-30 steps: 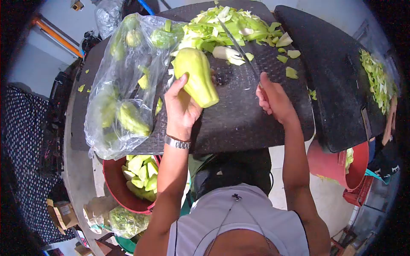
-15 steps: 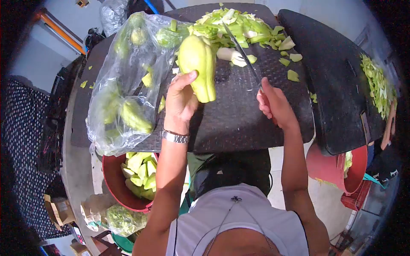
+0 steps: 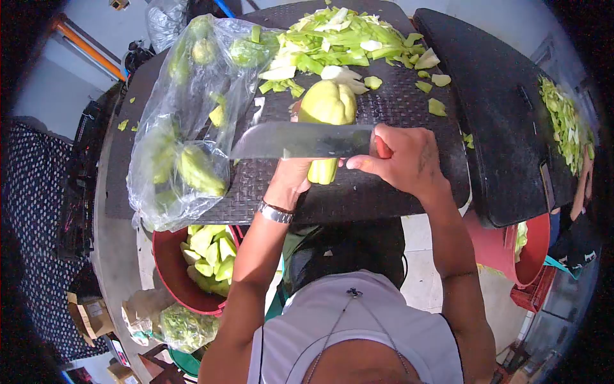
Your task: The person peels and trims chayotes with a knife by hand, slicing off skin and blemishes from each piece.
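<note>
A pale green, ribbed fruit (image 3: 328, 102) is in my left hand (image 3: 293, 176), above the dark woven table (image 3: 384, 192). The fingers of that hand are partly hidden behind the blade. My right hand (image 3: 409, 157) is closed around the red handle of a wide knife (image 3: 300, 140). The blade lies crosswise over the fruit's middle, its tip pointing left; whether it touches the fruit I cannot tell. Beyond the fruit is a heap of sliced green pieces (image 3: 345, 40), with a few loose slices beside it.
At the left, a clear plastic bag (image 3: 185, 128) holds more green fruit. Below it stands a red bucket (image 3: 167, 272) of peeled pieces. A second dark table (image 3: 505, 128) with shreds is at the right, above another red bucket (image 3: 534, 256).
The knife has swung from pointing away to lying crosswise over the fruit, and my right hand has turned with it. My left hand and the fruit have moved right and nearer the table's middle.
</note>
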A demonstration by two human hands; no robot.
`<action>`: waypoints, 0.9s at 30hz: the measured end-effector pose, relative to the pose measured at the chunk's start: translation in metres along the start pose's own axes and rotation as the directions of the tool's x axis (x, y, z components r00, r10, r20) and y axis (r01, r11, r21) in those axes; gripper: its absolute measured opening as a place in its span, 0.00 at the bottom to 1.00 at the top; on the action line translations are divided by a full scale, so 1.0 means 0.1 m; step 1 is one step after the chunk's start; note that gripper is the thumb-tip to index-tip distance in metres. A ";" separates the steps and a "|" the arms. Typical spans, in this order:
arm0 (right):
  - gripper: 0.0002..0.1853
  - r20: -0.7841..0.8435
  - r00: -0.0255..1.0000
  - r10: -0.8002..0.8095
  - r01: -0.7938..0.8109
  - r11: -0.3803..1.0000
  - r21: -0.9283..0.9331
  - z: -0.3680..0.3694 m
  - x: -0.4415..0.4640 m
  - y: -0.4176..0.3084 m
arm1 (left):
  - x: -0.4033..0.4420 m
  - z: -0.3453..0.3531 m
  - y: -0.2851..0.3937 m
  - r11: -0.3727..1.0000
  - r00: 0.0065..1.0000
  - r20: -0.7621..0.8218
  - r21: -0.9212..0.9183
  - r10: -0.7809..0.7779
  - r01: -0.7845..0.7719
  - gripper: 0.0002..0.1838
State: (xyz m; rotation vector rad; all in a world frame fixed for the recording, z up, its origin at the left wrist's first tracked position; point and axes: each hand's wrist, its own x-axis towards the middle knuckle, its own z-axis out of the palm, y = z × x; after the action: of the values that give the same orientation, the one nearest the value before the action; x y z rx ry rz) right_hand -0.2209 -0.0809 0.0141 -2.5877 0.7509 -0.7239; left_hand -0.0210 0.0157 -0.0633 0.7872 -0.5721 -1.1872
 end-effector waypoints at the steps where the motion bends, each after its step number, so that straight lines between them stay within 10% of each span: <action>1: 0.33 0.000 1.000 -0.009 0.009 1.000 -0.007 -0.01 0.00 -0.02 | -0.02 -0.01 -0.02 0.998 1.000 -0.014 -0.055 -0.001 0.000 0.29; 11: 0.34 -0.041 0.993 -0.112 0.108 0.991 -0.080 0.11 0.00 0.11 | -0.20 0.03 -0.05 0.996 0.995 -0.032 0.017 -0.090 0.090 0.30; 14: 0.36 -0.050 0.961 0.272 -0.273 0.962 -0.008 0.11 0.07 0.42 | -0.29 0.32 0.17 0.990 0.997 -0.040 0.120 -0.070 0.074 0.54; 27: 0.28 0.006 0.997 -0.083 0.082 0.989 0.122 0.17 -0.03 0.17 | -0.28 0.22 0.05 0.983 0.982 -0.093 0.067 -0.167 0.173 0.49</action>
State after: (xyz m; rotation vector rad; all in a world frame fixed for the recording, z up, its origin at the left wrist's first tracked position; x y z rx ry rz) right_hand -0.2207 -0.0899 -0.0088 -2.5219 0.5800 -0.7548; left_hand -0.0429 0.0378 -0.0455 0.9619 -0.4869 -1.2871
